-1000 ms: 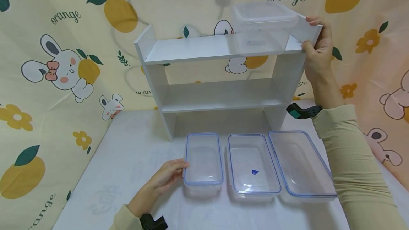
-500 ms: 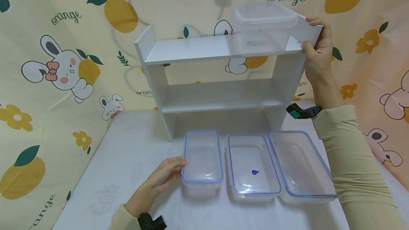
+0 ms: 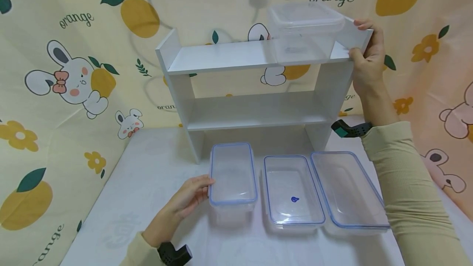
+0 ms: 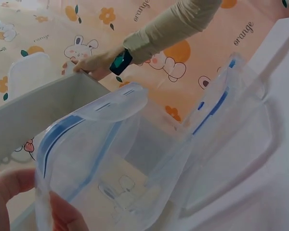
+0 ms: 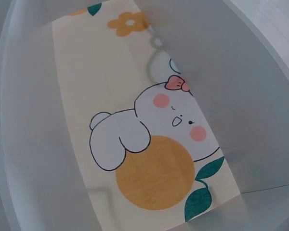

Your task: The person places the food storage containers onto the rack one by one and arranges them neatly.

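Note:
My left hand [image 3: 188, 198] pinches the left edge of a clear plastic food container [image 3: 233, 173] with a blue-rimmed lid. In the left wrist view, the thumb and fingers [image 4: 17, 185] grip a corner of that container [image 4: 111, 159], which looks lifted off the table. My right hand [image 3: 369, 58] grips the upper right side panel of a white shelf unit [image 3: 255, 112]. On the top shelf, near that hand, stands another clear container [image 3: 304, 32] with a whitish lid. The right wrist view shows only the shelf's inner boards [image 5: 33, 120], not the hand.
Two more clear containers with blue-rimmed lids, a middle one [image 3: 293, 188] and a right one [image 3: 349, 190], lie side by side on the white table [image 3: 111, 204]. Behind the shelf hangs a patterned cloth [image 3: 81, 126] with rabbits and oranges.
The left hand has raised the left container and carried it slightly toward the shelf and to the left. The right hand has not moved.

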Demonstrator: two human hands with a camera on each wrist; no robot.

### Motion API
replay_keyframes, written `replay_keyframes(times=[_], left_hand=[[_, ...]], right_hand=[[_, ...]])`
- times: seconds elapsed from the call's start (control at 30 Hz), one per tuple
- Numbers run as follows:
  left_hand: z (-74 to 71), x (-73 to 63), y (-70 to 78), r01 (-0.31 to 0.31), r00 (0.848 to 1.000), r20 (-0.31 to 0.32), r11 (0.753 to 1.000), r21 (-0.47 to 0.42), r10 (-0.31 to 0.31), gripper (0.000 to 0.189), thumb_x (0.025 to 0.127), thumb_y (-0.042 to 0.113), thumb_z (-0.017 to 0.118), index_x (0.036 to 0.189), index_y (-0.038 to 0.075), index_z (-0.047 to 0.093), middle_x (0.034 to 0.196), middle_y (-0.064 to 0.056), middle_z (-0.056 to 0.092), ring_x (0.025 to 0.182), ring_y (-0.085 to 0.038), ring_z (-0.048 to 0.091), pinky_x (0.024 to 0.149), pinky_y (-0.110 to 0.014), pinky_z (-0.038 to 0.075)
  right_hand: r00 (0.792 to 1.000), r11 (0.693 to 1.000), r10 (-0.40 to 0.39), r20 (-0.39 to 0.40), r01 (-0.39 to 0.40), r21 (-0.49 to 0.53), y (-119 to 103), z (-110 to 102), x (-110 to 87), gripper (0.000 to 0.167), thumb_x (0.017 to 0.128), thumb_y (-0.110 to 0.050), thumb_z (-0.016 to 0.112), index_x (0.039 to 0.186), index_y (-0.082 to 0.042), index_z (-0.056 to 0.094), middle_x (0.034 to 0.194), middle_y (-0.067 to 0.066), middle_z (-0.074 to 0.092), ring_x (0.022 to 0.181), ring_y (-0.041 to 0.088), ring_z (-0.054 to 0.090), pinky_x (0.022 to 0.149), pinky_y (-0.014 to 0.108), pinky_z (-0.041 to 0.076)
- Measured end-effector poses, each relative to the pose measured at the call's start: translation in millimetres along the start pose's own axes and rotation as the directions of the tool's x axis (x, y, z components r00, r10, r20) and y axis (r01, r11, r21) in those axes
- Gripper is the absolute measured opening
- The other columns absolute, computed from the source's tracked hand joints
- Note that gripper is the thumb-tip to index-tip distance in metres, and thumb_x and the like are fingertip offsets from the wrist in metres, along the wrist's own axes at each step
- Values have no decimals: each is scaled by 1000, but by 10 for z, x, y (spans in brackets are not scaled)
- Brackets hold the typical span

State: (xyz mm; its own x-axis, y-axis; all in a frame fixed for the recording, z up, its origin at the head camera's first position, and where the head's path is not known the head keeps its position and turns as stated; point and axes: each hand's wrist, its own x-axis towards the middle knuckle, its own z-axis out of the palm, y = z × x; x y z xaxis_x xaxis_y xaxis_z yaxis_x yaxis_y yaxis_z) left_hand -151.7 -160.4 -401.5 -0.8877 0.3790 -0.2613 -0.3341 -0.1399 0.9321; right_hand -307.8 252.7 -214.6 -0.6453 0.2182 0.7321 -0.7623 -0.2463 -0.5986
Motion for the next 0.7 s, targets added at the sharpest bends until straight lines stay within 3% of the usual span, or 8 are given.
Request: replay_keyframes(times=[0.17,0.4,0.7], left_hand=[[22,-6,71,-18,1000,4,1000,-4,18,28,94,11,50,118,-4,54,91,11,68,85,0,64,82,-16,53],[21,-40,185,-52,999,-10,999,4,52,12,94,9,49,98,11,60,87,12,67,81,-1,62,79,-15,51],[39,-92,305,-73,997,-32,997,15,73,21,93,10,49,111,2,56,91,12,68,84,-2,63,81,-16,51]], right_hand=[[1000,1000,-2,-2,2,-7,-1,-7,0,46,81,22,36,111,-11,51,131,3,48,130,23,39,120,34,32],[1000,1000,-10,0,10,12,2,-4,-1,46,81,22,37,111,-11,50,131,3,49,128,24,39,120,36,32],[1000,999,18,-6,-18,32,-17,1,-1,46,81,22,36,111,-11,50,130,2,48,128,23,39,121,36,30]])
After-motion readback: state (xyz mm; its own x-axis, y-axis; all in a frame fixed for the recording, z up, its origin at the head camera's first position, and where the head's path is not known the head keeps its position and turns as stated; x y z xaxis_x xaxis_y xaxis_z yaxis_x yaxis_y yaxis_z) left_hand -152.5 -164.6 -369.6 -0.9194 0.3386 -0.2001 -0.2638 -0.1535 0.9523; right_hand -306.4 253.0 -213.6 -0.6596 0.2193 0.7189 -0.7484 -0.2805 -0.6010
